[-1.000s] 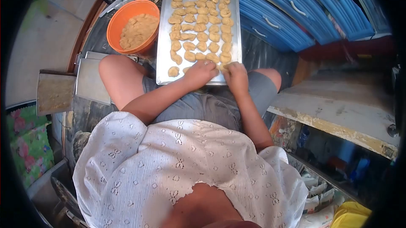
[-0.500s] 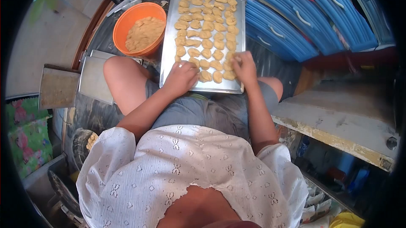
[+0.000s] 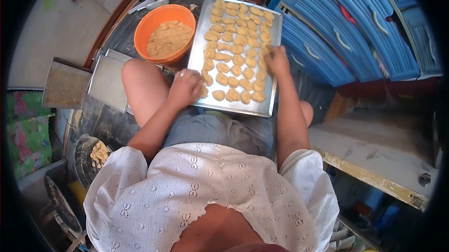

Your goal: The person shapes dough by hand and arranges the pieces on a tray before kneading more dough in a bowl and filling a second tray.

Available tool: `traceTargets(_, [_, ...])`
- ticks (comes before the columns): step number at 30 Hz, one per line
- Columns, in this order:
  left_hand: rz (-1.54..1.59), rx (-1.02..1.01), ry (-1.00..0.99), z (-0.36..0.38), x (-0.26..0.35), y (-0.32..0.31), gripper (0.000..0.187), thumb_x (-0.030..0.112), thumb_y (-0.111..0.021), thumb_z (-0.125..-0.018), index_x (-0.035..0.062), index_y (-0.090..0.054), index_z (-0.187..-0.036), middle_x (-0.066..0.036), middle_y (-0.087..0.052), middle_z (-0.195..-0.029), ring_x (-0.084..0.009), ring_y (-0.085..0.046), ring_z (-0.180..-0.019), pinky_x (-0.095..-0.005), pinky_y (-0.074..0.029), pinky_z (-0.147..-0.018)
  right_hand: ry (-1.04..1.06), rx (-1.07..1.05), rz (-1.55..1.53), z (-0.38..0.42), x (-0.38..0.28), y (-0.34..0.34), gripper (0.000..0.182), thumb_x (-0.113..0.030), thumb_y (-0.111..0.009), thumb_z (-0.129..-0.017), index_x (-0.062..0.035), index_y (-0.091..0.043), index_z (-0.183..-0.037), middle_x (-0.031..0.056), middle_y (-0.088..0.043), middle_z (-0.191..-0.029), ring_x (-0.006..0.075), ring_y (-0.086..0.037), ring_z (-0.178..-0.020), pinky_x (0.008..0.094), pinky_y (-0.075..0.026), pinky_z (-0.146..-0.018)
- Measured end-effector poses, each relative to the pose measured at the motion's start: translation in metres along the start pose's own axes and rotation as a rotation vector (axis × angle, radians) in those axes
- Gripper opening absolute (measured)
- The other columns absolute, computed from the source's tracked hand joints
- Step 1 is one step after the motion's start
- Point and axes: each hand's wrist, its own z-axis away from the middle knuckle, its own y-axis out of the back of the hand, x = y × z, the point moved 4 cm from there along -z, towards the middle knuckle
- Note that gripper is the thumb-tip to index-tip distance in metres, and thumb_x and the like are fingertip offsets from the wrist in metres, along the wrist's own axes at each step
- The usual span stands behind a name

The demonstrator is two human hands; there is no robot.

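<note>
A metal baking tray (image 3: 278,25) lies tilted across my lap, covered with rows of small tan dough pieces (image 3: 237,60). My left hand (image 3: 185,87), with a ring on one finger, reaches over the tray's lower left edge. Its bent fingertips close around a dough piece (image 3: 204,92) in the corner. At the right edge, my right hand (image 3: 278,60) has its fingers drawn together over the outer column of dough. Whatever is between those fingers is hidden and slightly blurred. An orange bowl (image 3: 140,29) holding more dough pieces stands left of the tray.
Blue plastic drawers (image 3: 322,41) rise at the right behind the tray. Flat metal trays (image 3: 108,82) lean beside my left knee. A dark round pan (image 3: 84,158) holding tan bits sits at lower left. A worn wooden shelf (image 3: 369,158) is at right.
My right hand has moved farther up the tray's right edge. My left hand has shifted toward the lower left corner, uncovering dough pieces. The whole view has shifted slightly.
</note>
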Motion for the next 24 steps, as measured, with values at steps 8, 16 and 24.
traceTargets(8, [0.03,-0.029,0.029,-0.007,-0.002,-0.003,0.016,0.015,-0.064,-0.081,0.0042,-0.065,-0.092,-0.009,-0.06,-0.099,-0.028,-0.053,-0.098,-0.0411,-0.039,-0.089,0.034,0.123,0.071,-0.066,0.0,-0.01,0.036,-0.02,-0.068,-0.077,-0.0118,-0.064,-0.112,0.0153,-0.05,-0.111,0.033,-0.054,-0.102,0.0396,-0.046,-0.087])
traceTargets(16, [0.097,0.139,0.197,-0.011,-0.03,0.001,0.015,0.015,-0.063,-0.081,0.0032,-0.064,-0.091,-0.011,-0.06,-0.089,-0.0309,-0.057,-0.087,-0.0394,-0.046,-0.078,-0.052,0.174,-0.187,-0.029,-0.036,-0.016,0.026,-0.014,-0.07,-0.076,-0.0072,-0.068,-0.101,0.0136,-0.057,-0.099,0.0302,-0.058,-0.093,0.0364,-0.048,-0.08])
traceTargets(24, [0.017,-0.445,0.262,0.005,-0.008,0.0,0.026,0.02,-0.067,-0.078,0.0061,-0.063,-0.1,-0.012,-0.06,-0.093,-0.0293,-0.06,-0.088,-0.0395,-0.048,-0.077,0.479,-0.315,-0.06,0.085,-0.141,-0.078,0.025,-0.017,-0.069,-0.076,-0.0109,-0.068,-0.1,0.0094,-0.061,-0.086,0.0265,-0.057,-0.086,0.0392,-0.043,-0.076])
